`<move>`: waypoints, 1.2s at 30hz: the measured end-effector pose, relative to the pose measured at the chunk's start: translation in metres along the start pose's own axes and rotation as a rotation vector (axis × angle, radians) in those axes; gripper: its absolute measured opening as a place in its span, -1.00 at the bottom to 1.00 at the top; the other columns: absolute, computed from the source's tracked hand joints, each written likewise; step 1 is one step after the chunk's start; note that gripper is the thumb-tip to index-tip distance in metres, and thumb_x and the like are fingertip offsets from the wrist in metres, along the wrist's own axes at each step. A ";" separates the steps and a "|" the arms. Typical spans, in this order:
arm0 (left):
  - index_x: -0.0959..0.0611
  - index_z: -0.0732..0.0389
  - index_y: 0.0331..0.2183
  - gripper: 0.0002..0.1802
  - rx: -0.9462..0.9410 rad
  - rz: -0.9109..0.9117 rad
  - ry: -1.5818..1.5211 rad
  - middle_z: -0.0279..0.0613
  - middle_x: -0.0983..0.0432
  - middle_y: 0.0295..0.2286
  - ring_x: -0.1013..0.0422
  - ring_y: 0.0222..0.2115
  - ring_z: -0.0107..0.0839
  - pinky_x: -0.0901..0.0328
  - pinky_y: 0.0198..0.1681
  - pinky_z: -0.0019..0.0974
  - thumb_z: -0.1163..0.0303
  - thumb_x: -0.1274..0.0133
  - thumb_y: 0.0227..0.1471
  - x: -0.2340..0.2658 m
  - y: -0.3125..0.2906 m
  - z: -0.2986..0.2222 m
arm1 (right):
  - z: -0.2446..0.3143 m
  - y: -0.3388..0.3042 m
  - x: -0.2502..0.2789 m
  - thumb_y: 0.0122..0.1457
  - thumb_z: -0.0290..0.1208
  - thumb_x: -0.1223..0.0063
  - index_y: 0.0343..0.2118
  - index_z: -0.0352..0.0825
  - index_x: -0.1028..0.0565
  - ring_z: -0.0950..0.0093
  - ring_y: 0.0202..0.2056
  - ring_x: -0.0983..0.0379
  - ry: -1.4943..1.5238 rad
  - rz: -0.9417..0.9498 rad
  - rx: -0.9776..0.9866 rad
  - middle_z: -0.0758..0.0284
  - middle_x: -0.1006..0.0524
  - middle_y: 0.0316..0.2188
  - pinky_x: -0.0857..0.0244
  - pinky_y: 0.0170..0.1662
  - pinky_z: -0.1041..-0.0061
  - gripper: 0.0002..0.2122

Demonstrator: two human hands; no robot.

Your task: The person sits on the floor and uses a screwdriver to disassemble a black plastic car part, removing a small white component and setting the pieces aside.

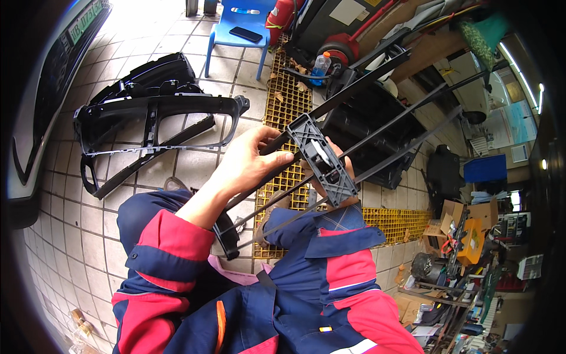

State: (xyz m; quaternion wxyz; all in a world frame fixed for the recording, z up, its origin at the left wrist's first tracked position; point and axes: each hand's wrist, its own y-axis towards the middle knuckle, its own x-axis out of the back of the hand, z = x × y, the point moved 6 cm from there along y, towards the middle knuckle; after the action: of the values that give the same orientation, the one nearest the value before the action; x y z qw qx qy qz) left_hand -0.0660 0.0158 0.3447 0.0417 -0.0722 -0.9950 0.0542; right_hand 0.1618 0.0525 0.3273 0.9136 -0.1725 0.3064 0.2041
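Across my lap I hold a long black slatted grille shutter (pixel 302 130), tilted from near left up to far right. Its middle carries a ribbed rectangular housing (pixel 348 190) with a small white piece inside. My left hand (pixel 244 162) is closed round the left-hand rail beside the housing, thumb on top. On the other side my right hand (pixel 348 167) grips the housing from behind and below, so most of its fingers are hidden. The shutter's near end bar (pixel 227 236) hangs over my left thigh.
A black plastic frame (pixel 151 121) lies on the tiles at left, near a car (pixel 35 112). Yellow floor grating (pixel 283 109) runs beneath the shutter. Beyond are a blue chair (pixel 230 26) with a phone (pixel 246 34), a bottle (pixel 321 68) and a large black part (pixel 377 127). Cluttered shelving (pixel 448 301) stands right.
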 end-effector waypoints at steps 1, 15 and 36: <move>-0.65 0.26 0.16 -0.29 -0.096 -0.031 0.093 -0.07 -0.65 0.03 -0.62 0.00 -0.21 -0.49 0.13 -0.14 0.29 -0.58 0.03 0.002 -0.001 -0.006 | 0.000 0.000 0.003 0.56 -0.30 0.02 0.07 -0.37 -0.54 0.57 -0.45 -0.42 -0.028 -0.027 0.011 0.33 -0.62 -0.31 -0.38 -0.42 0.60 -0.75; -0.64 0.35 0.08 -0.31 -0.186 -0.094 0.366 0.22 -0.72 -0.13 -0.66 -0.05 0.12 -0.51 0.04 -0.03 0.29 -0.55 -0.03 -0.002 -0.011 -0.019 | -0.005 -0.003 -0.008 0.65 -0.10 0.12 0.01 -0.39 -0.59 0.47 -0.49 -0.56 -0.026 -0.139 -0.047 0.27 -0.65 -0.38 -0.45 -0.46 0.50 -0.60; -0.51 0.22 0.36 -0.15 -0.006 -0.102 0.066 0.10 -0.58 0.19 -0.51 0.22 -0.12 -0.41 0.31 -0.03 0.19 -0.50 0.17 0.001 0.003 0.004 | -0.031 0.007 0.034 0.54 -0.12 -0.07 0.24 -0.37 -0.58 0.34 0.02 -0.70 0.231 0.036 0.014 0.21 -0.71 0.06 -0.62 0.11 0.28 -0.57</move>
State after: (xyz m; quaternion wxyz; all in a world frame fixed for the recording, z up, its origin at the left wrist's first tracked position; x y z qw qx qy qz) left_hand -0.0673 0.0187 0.3406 0.0770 -0.0230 -0.9957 0.0465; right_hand 0.1682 0.0535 0.2809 0.8695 -0.1828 0.4143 0.1971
